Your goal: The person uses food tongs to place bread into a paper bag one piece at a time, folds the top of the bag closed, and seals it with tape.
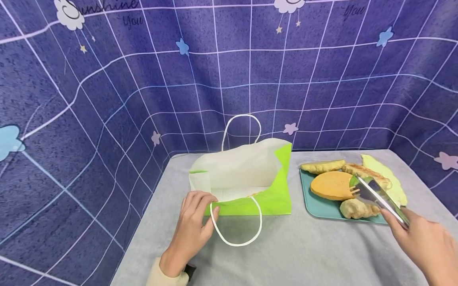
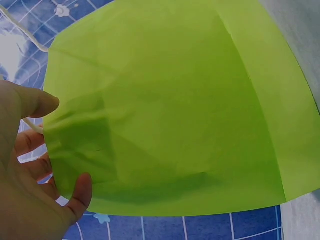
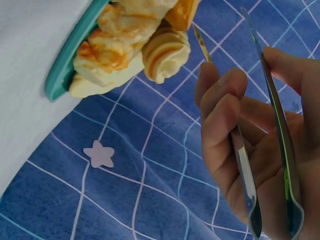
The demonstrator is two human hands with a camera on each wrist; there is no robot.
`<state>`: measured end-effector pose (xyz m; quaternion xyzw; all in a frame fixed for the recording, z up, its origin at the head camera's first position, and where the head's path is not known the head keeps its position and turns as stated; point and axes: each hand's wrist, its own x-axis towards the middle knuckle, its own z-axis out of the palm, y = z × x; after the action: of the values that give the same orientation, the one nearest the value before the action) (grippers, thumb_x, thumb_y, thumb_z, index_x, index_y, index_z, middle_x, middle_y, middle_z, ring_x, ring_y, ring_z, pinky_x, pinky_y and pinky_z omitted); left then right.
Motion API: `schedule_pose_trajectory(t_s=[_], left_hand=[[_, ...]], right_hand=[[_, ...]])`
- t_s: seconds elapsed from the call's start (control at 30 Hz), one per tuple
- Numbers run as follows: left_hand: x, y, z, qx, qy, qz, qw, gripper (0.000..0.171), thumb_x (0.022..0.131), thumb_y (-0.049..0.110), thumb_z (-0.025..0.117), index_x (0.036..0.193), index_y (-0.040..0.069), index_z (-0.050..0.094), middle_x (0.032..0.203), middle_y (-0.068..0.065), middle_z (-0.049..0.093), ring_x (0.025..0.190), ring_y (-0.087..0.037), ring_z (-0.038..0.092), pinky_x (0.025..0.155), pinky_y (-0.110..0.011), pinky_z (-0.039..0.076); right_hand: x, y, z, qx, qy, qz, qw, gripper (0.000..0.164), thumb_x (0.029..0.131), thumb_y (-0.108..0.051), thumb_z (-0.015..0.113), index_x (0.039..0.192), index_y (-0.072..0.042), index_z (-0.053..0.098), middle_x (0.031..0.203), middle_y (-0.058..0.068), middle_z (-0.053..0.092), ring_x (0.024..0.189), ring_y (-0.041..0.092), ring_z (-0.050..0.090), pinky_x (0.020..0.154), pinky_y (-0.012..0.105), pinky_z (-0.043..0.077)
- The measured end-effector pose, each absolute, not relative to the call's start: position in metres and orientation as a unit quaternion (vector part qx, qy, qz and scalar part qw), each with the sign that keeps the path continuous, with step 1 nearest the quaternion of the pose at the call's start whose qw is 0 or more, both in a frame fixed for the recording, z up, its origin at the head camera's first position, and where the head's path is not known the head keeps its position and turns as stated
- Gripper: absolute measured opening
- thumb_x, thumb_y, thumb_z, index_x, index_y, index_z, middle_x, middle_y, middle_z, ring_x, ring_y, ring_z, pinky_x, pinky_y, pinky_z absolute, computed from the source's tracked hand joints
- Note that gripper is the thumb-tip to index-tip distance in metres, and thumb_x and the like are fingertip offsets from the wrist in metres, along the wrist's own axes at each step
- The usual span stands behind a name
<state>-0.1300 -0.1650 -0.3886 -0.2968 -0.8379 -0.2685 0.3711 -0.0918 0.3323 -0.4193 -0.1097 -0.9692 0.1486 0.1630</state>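
Note:
My left hand [image 1: 193,218] grips the near rim of a green paper bag [image 1: 280,200] with a white inside. The bag stands with its mouth up. In the left wrist view, thumb and fingers lie either side of its edge. My right hand [image 1: 427,240] holds metal tongs [image 1: 381,200] with a fork-shaped end. The tong tips overlap an orange oval food piece [image 1: 329,186] and a small green piece [image 1: 353,181] on a teal tray [image 1: 305,194]. In the right wrist view the tong arms [image 3: 280,125] stand apart.
Also on the tray are a long yellow piece [image 1: 322,167], a browned piece [image 1: 365,174], a lumpy pale piece [image 1: 358,209] and a pale yellow half-round [image 1: 393,188]. White rope handles [image 1: 236,244] rise from the bag. A patterned blue curtain [image 1: 232,99] surrounds the grey table [image 1: 279,254].

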Motion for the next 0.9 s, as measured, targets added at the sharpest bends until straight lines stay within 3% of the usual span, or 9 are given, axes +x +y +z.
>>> schedule_pose_trajectory(t_s=[0.13, 0.33, 0.57, 0.77, 0.9], left_hand=[[-0.129, -0.165, -0.389, -0.297, -0.835, -0.273, 0.374, 0.015, 0.08, 0.014, 0.061, 0.094, 0.012, 0.061, 0.097, 0.002, 0.056, 0.092, -0.019, 0.046, 0.081, -0.035, 0.031], [-0.126, -0.164, -0.389, -0.297, -0.838, -0.275, 0.365, 0.015, 0.08, 0.015, 0.061, 0.095, 0.013, 0.061, 0.097, 0.003, 0.056, 0.093, -0.018, 0.046, 0.081, -0.035, 0.031], [-0.127, -0.164, -0.39, -0.298, -0.838, -0.276, 0.363, 0.015, 0.08, 0.014, 0.061, 0.095, 0.014, 0.06, 0.098, 0.003, 0.056, 0.094, -0.018, 0.046, 0.082, -0.036, 0.031], [-0.128, -0.164, -0.39, -0.301, -0.835, -0.275, 0.37, 0.015, 0.08, 0.014, 0.061, 0.095, 0.013, 0.061, 0.097, 0.003, 0.056, 0.094, -0.019, 0.047, 0.081, -0.036, 0.032], [-0.128, -0.165, -0.39, -0.3, -0.836, -0.274, 0.37, 0.015, 0.08, 0.014, 0.061, 0.095, 0.013, 0.061, 0.097, 0.002, 0.056, 0.094, -0.019, 0.046, 0.082, -0.035, 0.031]], right_hand=[[-0.094, 0.336, -0.423, -0.112, -0.972, 0.154, 0.139, 0.053, 0.08, -0.056, 0.053, 0.095, -0.005, 0.06, 0.081, 0.035, 0.056, 0.064, 0.055, 0.048, 0.044, 0.047, 0.025], [-0.097, 0.338, -0.425, -0.126, -0.973, 0.152, 0.122, 0.062, 0.081, -0.058, 0.05, 0.105, -0.002, 0.058, 0.092, 0.038, 0.053, 0.073, 0.059, 0.047, 0.05, 0.05, 0.027], [-0.098, 0.335, -0.424, -0.133, -0.968, 0.149, 0.15, 0.053, 0.077, -0.059, 0.055, 0.085, -0.006, 0.058, 0.073, 0.035, 0.053, 0.053, 0.05, 0.045, 0.042, 0.045, 0.022], [-0.104, 0.331, -0.421, -0.162, -0.968, 0.138, 0.133, 0.066, 0.073, -0.065, 0.054, 0.096, -0.003, 0.058, 0.072, 0.035, 0.052, 0.051, 0.046, 0.046, 0.039, 0.042, 0.022], [-0.11, 0.327, -0.417, -0.167, -0.969, 0.141, 0.116, 0.066, 0.073, -0.067, 0.052, 0.089, -0.004, 0.06, 0.071, 0.037, 0.051, 0.05, 0.042, 0.047, 0.037, 0.041, 0.024]])
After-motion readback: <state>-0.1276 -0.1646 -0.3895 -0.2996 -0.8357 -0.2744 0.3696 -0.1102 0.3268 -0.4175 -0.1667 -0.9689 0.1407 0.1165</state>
